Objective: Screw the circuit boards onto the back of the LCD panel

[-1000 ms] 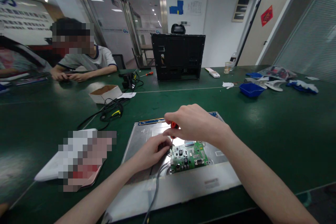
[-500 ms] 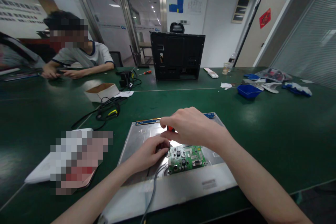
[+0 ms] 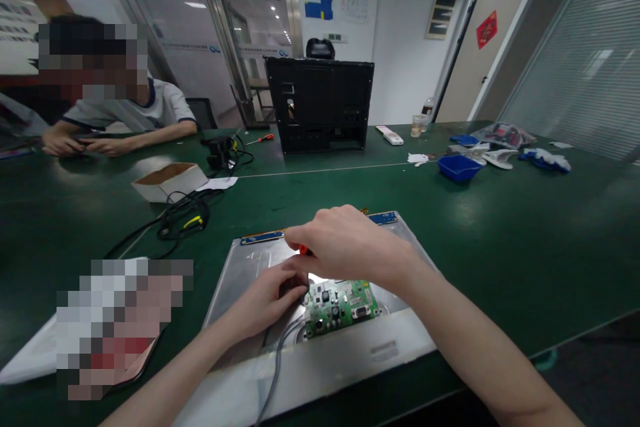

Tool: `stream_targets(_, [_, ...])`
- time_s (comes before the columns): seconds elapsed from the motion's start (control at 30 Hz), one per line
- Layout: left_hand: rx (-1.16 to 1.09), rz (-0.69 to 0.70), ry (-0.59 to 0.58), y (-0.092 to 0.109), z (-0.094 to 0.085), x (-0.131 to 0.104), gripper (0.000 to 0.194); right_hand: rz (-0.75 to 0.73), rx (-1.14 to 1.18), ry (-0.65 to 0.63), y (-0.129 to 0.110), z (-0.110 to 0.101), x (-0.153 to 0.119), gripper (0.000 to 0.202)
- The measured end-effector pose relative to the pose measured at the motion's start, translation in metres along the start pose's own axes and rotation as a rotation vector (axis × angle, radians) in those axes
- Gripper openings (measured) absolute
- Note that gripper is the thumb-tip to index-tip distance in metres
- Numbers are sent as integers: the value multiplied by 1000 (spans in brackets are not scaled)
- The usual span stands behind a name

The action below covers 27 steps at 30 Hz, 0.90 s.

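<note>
A flat silver display panel (image 3: 395, 347) lies on the table under both hands, with a green circuit board (image 3: 340, 307) on its back. Gripped in my right hand (image 3: 345, 240) is a screwdriver (image 3: 304, 250); a bit of its red handle shows between the fingers, the rest is covered. My left hand (image 3: 265, 297) is closed at the board's upper left corner, its fingertips pressed together by the tool's lower end. What they pinch, if anything, is hidden. A grey cable (image 3: 278, 367) runs from the board's left side toward the panel's near edge.
A black monitor housing (image 3: 320, 103) stands at the back. To the left are an open white box (image 3: 170, 183), black cables (image 3: 175, 223) and a pinkish phone-like item (image 3: 125, 347). A blue tray (image 3: 457, 168) lies right. A co-worker (image 3: 130, 107) sits far left.
The whole view has shifted, so the panel and surroundings appear further left. Both hands keep their place at the board's corner, the right still gripping the screwdriver.
</note>
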State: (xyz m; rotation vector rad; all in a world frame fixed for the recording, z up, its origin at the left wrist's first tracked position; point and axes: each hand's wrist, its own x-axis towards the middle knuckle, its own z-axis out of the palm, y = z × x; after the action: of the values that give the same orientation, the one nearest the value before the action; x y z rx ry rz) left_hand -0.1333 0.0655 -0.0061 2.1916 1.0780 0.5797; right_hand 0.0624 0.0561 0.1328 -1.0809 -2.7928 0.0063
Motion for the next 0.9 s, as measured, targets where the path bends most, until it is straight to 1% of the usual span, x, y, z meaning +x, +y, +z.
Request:
stream_targets(0.1, [1, 4, -14, 0, -1, 0, 14, -5, 6, 10, 1, 0, 0, 19])
stream_targets(0.27, [-5, 42, 18, 2, 0, 1, 13, -39, 3, 9, 1, 0, -2, 22])
stream_targets(0.37, [9, 56, 40, 3, 0, 1, 13, -31, -12, 23, 0, 1, -1, 23])
stream_targets(0.47, [31, 45, 16, 4, -1, 1, 13, -24, -15, 24, 1, 2, 1, 26])
stream_targets(0.57, [48, 32, -12, 3, 1, 0, 15, -33, -14, 25, 2, 3, 1, 22])
stream_targets(0.67, [66, 53, 3, 3, 3, -1, 13, -32, -1, 25, 5, 3, 1, 16])
stream_targets(0.9, [113, 95, 24, -1, 7, -2, 10, -8, 29, 0, 11, 3, -1, 20])
